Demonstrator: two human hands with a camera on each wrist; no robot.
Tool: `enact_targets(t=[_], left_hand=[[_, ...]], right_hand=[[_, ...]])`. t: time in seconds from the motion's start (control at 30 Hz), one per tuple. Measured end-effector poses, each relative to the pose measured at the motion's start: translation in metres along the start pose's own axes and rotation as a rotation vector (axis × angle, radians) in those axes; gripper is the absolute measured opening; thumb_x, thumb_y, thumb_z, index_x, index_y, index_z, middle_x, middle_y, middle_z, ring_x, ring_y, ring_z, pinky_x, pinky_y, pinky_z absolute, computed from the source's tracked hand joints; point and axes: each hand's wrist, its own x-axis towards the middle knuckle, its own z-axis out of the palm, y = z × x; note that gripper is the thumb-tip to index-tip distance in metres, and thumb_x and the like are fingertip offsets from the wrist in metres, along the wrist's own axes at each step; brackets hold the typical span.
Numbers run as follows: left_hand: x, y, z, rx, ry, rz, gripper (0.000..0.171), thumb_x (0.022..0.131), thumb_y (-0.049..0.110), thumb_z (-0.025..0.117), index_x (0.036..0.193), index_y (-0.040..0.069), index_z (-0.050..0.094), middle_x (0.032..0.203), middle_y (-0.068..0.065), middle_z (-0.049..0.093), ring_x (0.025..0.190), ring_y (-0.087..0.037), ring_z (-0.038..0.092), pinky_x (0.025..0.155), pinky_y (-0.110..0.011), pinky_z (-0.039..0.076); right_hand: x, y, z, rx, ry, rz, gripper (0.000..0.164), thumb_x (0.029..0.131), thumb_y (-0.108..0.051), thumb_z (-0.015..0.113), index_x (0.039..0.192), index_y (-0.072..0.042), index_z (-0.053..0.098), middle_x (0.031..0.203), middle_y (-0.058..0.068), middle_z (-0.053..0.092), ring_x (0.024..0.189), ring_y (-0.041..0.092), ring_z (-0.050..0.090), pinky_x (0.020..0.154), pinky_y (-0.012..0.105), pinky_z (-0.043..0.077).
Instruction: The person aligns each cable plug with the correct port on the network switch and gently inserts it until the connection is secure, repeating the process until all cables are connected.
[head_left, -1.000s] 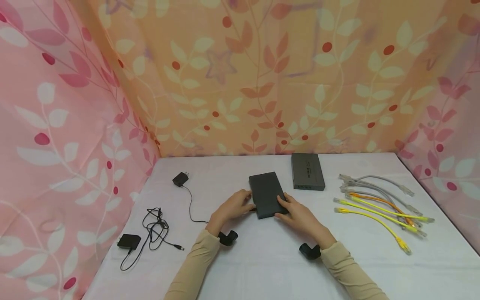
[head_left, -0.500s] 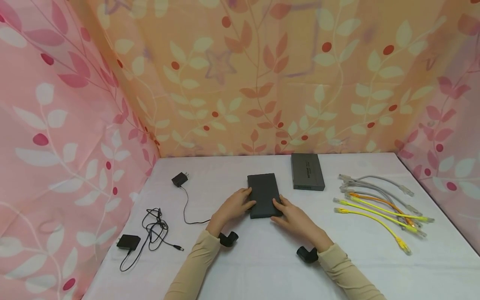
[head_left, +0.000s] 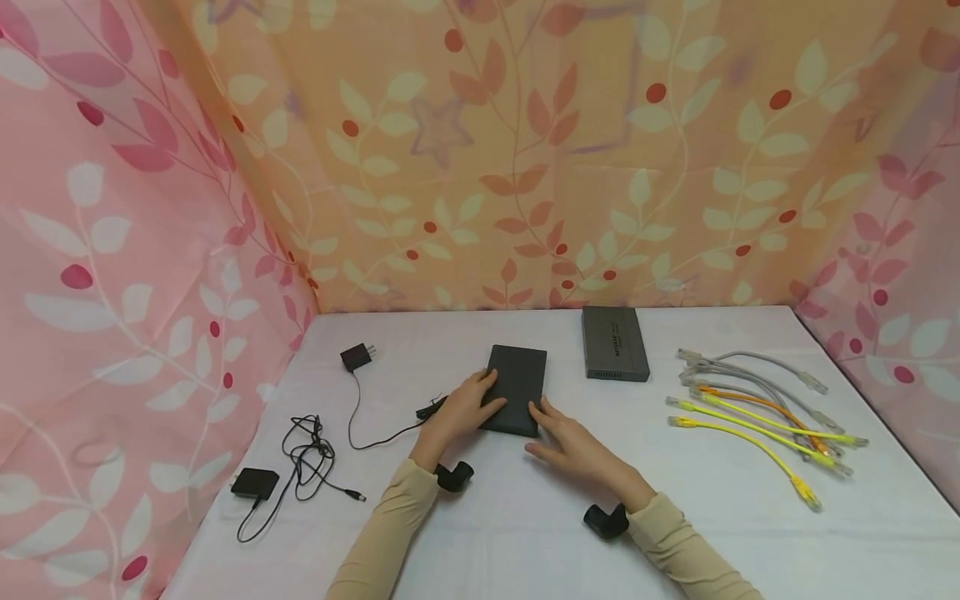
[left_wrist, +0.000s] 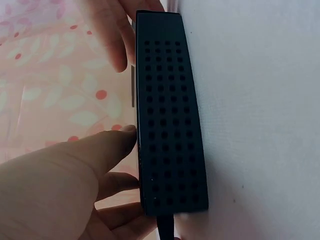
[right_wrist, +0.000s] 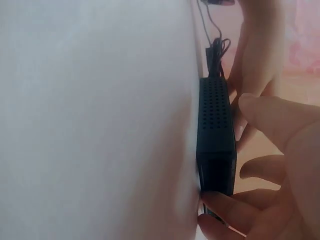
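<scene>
A flat black network switch (head_left: 517, 383) lies on the white tabletop between the hands. My left hand (head_left: 457, 412) holds its left side, thumb on the top face, other fingers by the edge with the cable. My right hand (head_left: 573, 446) touches the right edge with extended fingers, its thumb off the box. The left wrist view shows the vent holes in the switch's side (left_wrist: 167, 100) and a black cable (left_wrist: 166, 227) at one end. In the right wrist view, fingertips of the right hand (right_wrist: 280, 185) meet the end of the switch (right_wrist: 216, 115).
A second grey NETGEAR switch (head_left: 615, 346) lies at the back. Several yellow, orange and grey network cables (head_left: 750, 408) spread on the right. Left are a plug adapter (head_left: 356, 357), whose cord runs to my left hand, and another adapter (head_left: 255, 483) with a tangled cord (head_left: 311, 454).
The switch has slid left and turned slightly, its far end swinging from tilted left to tilted right. Both hands moved with it. The cord on the left shifted, and a black bundle shows beside the left hand.
</scene>
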Motion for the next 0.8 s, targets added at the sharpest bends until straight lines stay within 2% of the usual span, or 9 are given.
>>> enact_targets(t=[0.13,0.23,0.4,0.53,0.7,0.8], left_hand=[[0.0,-0.001,0.0,0.023,0.024,0.02,0.059,0.093,0.035,0.053,0.141,0.003,0.037,0.146,-0.023,0.03,0.132,-0.036,0.035,0.102,-0.049,0.037],[0.0,0.0,0.0,0.074,0.038,0.074,0.056,0.094,0.032,0.054,0.139,0.001,0.04,0.146,-0.024,0.029,0.133,-0.037,0.033,0.104,-0.049,0.034],[0.0,0.002,0.0,0.127,-0.016,0.153,0.064,0.093,0.041,0.052,0.14,0.0,0.037,0.147,-0.028,0.023,0.136,-0.044,0.02,0.107,-0.057,0.021],[-0.001,0.001,0.002,0.094,-0.091,0.15,0.079,0.089,0.052,0.052,0.144,0.001,0.028,0.15,-0.029,0.012,0.138,-0.046,0.007,0.108,-0.059,0.015],[-0.002,0.001,0.002,0.009,-0.174,0.09,0.093,0.083,0.058,0.057,0.148,0.006,0.016,0.153,-0.023,-0.004,0.139,-0.043,-0.007,0.107,-0.061,0.015],[-0.003,0.002,0.002,-0.004,-0.194,0.078,0.096,0.082,0.06,0.057,0.149,0.007,0.012,0.153,-0.021,-0.008,0.139,-0.041,-0.011,0.107,-0.062,0.014]], right_hand=[[0.002,0.0,0.003,0.066,-0.022,-0.028,0.07,0.09,-0.038,0.059,0.141,0.002,0.032,0.147,0.03,0.017,0.135,0.038,0.026,0.103,0.048,0.034],[0.002,0.0,0.005,0.092,-0.035,-0.044,0.069,0.09,-0.036,0.059,0.142,0.001,0.032,0.148,0.031,0.015,0.136,0.038,0.023,0.104,0.049,0.032],[0.003,0.001,0.008,0.135,-0.032,-0.078,0.067,0.09,-0.035,0.058,0.142,-0.001,0.032,0.148,0.031,0.012,0.136,0.038,0.022,0.104,0.05,0.031],[0.003,0.002,0.011,0.179,-0.017,-0.093,0.066,0.091,-0.034,0.058,0.143,-0.003,0.032,0.149,0.03,0.012,0.136,0.038,0.023,0.103,0.052,0.031],[0.002,0.004,0.012,0.229,0.012,-0.08,0.065,0.092,-0.033,0.057,0.145,-0.005,0.03,0.149,0.028,0.013,0.136,0.039,0.022,0.103,0.055,0.029],[0.002,0.005,0.012,0.25,0.025,-0.084,0.064,0.092,-0.03,0.057,0.144,-0.005,0.031,0.149,0.028,0.014,0.135,0.039,0.023,0.103,0.056,0.029]])
